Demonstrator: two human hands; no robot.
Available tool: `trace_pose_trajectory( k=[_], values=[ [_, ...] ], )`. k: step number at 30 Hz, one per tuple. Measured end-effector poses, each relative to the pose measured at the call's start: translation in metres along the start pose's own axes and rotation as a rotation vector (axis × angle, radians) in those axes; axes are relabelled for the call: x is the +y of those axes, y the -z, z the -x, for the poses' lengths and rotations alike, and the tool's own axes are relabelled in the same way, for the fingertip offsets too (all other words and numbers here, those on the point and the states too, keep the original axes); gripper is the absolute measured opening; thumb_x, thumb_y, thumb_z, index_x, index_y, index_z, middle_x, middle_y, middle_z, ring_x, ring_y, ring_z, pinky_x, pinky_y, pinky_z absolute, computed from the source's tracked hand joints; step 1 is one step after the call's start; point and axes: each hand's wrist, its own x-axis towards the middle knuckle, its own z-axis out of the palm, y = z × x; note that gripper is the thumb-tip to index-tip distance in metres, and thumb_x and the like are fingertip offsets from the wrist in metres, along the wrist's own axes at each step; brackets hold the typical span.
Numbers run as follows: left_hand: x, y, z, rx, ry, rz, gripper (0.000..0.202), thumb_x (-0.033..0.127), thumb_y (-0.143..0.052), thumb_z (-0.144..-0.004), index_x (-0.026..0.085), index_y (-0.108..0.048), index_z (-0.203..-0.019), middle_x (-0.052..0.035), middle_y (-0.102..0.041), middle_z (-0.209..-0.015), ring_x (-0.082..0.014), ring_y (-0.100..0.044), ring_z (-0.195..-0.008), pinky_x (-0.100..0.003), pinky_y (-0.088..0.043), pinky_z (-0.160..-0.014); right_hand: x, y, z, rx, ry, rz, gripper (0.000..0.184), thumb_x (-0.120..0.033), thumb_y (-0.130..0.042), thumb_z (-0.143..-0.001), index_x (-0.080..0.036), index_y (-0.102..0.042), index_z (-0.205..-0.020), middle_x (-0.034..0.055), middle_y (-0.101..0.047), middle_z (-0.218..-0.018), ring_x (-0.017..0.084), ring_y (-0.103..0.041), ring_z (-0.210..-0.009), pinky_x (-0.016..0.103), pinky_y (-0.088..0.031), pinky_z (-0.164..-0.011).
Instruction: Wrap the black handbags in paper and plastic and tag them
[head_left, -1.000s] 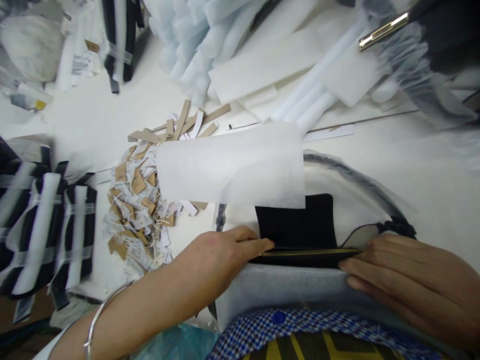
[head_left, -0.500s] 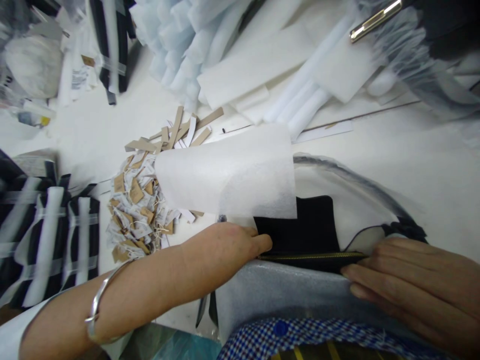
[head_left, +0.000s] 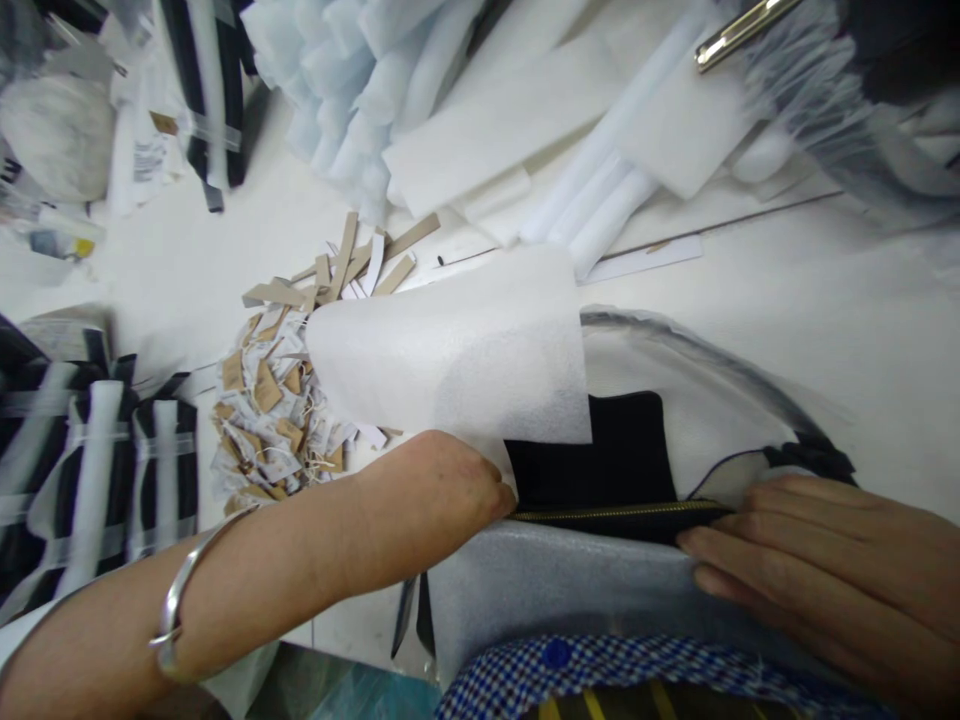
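A black handbag (head_left: 592, 460) lies in front of me, with white wrapping paper (head_left: 480, 350) over its far left part and more pale wrapping (head_left: 562, 570) along its near side. A gold-toothed zipper (head_left: 615, 513) runs across its top. My left hand (head_left: 465, 480) is closed at the zipper's left end; its fingertips are mostly hidden. My right hand (head_left: 817, 560) grips the bag at the zipper's right end, fingers together. The bag's wrapped strap (head_left: 697, 355) arches out on the far side.
Tags (head_left: 274, 400) and card strips (head_left: 352, 262) are heaped left of the bag. Wrapped dark bags (head_left: 97, 470) lie at the far left. Foam rolls (head_left: 352, 90) and white sheets (head_left: 510, 120) are piled at the back; a gold bar (head_left: 742, 35) shows at upper right.
My left hand has shifted a little left along the zipper, and its extended finger has curled in. My right hand stays at the right end. The view has shifted slightly.
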Motion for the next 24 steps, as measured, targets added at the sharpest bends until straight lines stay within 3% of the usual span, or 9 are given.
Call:
trace_pose_trajectory(
  k=[3,6,8,10,13,16,20,24],
  values=[
    [-0.005,-0.004,-0.001,0.026,-0.015,0.011,0.026,-0.003,-0.063,-0.077,0.023,-0.067,-0.075,0.0031,-0.072,-0.072,-0.0179,-0.070,-0.069,-0.026,-0.050,-0.059,0.005,0.004,-0.006,-0.056,0.202,0.058,0.020,-0.022,-0.059,-0.093,-0.023,-0.066,-0.112,0.0034,-0.066,-0.078,0.018,-0.061,-0.070,0.034,-0.050,-0.065],
    [-0.007,-0.009,0.005,0.124,0.019,0.119,0.030,-0.003,-0.058,-0.082,0.025,-0.068,-0.085,0.0048,-0.073,-0.082,-0.0147,-0.070,-0.072,-0.024,-0.051,-0.063,0.004,0.006,-0.013,-0.069,0.172,0.092,0.016,-0.024,-0.052,-0.098,-0.021,-0.065,-0.107,0.0037,-0.064,-0.077,0.018,-0.059,-0.068,0.035,-0.048,-0.064],
    [0.001,-0.012,0.012,0.279,0.107,0.162,0.030,0.002,-0.053,-0.089,0.025,-0.067,-0.101,0.0027,-0.073,-0.094,-0.0135,-0.070,-0.076,-0.023,-0.052,-0.064,0.001,0.006,-0.018,-0.052,0.168,0.111,0.017,-0.024,-0.049,-0.099,-0.018,-0.063,-0.107,0.0046,-0.066,-0.079,0.019,-0.060,-0.070,0.036,-0.048,-0.066],
    [0.017,-0.018,0.019,0.508,0.178,0.157,0.022,0.014,-0.048,-0.098,0.022,-0.063,-0.112,-0.0019,-0.072,-0.102,-0.0148,-0.069,-0.081,-0.025,-0.054,-0.068,-0.003,0.007,-0.022,-0.036,0.167,0.139,0.017,-0.022,-0.047,-0.100,-0.016,-0.061,-0.107,0.0049,-0.068,-0.080,0.019,-0.061,-0.072,0.036,-0.048,-0.067],
    [0.043,-0.033,0.024,0.728,0.185,0.159,0.025,0.037,-0.047,-0.100,0.019,-0.062,-0.111,-0.0054,-0.071,-0.103,-0.0184,-0.068,-0.088,-0.031,-0.056,-0.077,-0.007,0.009,-0.027,-0.047,0.165,0.169,0.016,-0.021,-0.046,-0.101,-0.016,-0.059,-0.108,0.0042,-0.068,-0.080,0.019,-0.062,-0.071,0.035,-0.048,-0.066],
    [0.059,-0.055,0.023,0.805,0.206,0.174,0.032,0.043,-0.047,-0.099,0.018,-0.062,-0.112,-0.0057,-0.070,-0.096,-0.0195,-0.066,-0.086,-0.032,-0.056,-0.077,-0.010,0.014,-0.027,-0.086,0.172,0.181,0.017,-0.023,-0.047,-0.101,-0.015,-0.059,-0.110,0.0052,-0.068,-0.082,0.020,-0.063,-0.074,0.036,-0.049,-0.067],
    [0.061,-0.077,0.019,0.938,0.253,0.185,0.028,0.033,-0.044,-0.102,0.015,-0.058,-0.118,-0.0047,-0.069,-0.086,-0.0171,-0.064,-0.074,-0.029,-0.052,-0.068,-0.013,0.019,-0.025,-0.092,0.169,0.215,0.019,-0.017,-0.046,-0.099,-0.014,-0.060,-0.112,0.0066,-0.070,-0.085,0.020,-0.065,-0.077,0.035,-0.051,-0.070],
    [0.056,-0.085,0.007,0.931,0.312,0.089,0.025,0.033,-0.047,-0.101,0.017,-0.056,-0.118,-0.0025,-0.068,-0.085,-0.0173,-0.062,-0.067,-0.031,-0.049,-0.061,-0.010,0.012,-0.025,-0.121,0.080,0.339,0.025,-0.017,-0.042,-0.098,-0.014,-0.061,-0.113,0.0066,-0.072,-0.088,0.019,-0.067,-0.074,0.033,-0.051,-0.067]
  ],
)
